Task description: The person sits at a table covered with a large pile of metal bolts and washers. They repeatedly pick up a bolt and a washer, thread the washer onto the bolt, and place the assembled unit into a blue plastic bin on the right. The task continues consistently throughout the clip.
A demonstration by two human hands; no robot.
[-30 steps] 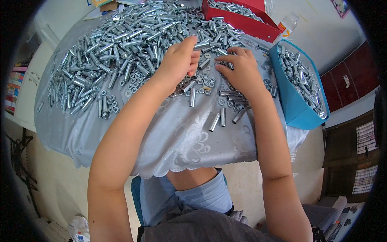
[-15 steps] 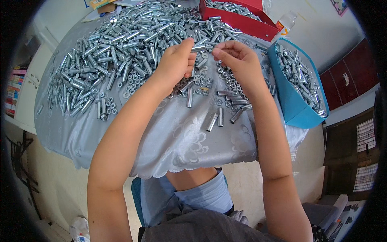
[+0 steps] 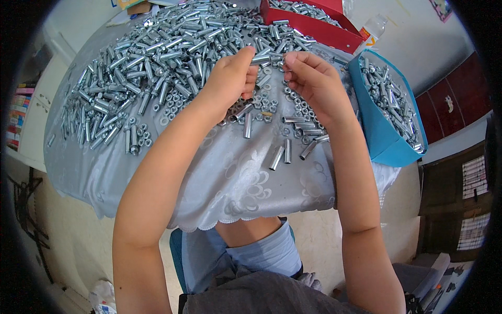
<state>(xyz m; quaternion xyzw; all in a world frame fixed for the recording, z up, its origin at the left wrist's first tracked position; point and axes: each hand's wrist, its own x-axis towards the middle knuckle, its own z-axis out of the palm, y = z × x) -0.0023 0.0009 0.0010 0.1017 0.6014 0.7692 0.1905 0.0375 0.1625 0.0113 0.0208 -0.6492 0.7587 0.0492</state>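
My left hand [image 3: 230, 78] is closed around a silver sleeve anchor [image 3: 264, 59], which points to the right over the table. At the anchor's far end the thumb and forefinger of my right hand [image 3: 314, 81] are pinched together. Any small nut or washer between those fingertips is hidden. Loose hex nuts [image 3: 300, 104] and washers lie under and between my hands. Bare metal sleeves [image 3: 247, 126] are scattered nearer to me, several of them below my right wrist.
A big heap of sleeve anchors [image 3: 151, 63] covers the table's far and left side. At the back stands a red box [image 3: 314, 29] of metal parts, beside a clear bottle [image 3: 372, 31]. A blue bin [image 3: 387, 136] of anchors sits at the right edge. A silvery cloth [image 3: 219, 183] covers the table.
The right hand's fingertips have shifted slightly right and up at the anchor's end, and its fingers have curled in more. The left hand keeps its hold almost unmoved.
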